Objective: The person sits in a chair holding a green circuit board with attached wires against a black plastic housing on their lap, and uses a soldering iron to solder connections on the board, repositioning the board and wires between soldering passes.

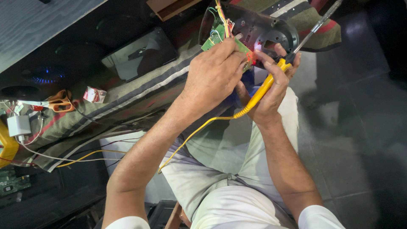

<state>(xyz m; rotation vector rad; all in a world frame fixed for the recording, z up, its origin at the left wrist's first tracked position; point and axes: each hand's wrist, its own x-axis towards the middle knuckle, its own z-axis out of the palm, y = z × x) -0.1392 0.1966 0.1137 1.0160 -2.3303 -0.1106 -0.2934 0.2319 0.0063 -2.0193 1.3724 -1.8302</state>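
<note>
My left hand [214,74] grips a green circuit board [217,37] with coloured wires, held against a dark round plastic housing [263,27] above my lap. My right hand [269,91] is closed on a yellow-handled soldering iron [271,78]; its metal shaft [318,23] points up and to the right, away from the board. The iron's yellow cord [199,127] runs down and left across my left forearm. A small red glow [254,55] shows between the two hands at the board's edge.
A striped cloth [127,101] covers the bench on the left, with orange-handled scissors [59,101], a small red-and-white packet [94,94], a white plug adapter [19,125] and loose wires. A dark glossy panel [140,53] lies behind. Grey tiled floor [356,127] is on the right.
</note>
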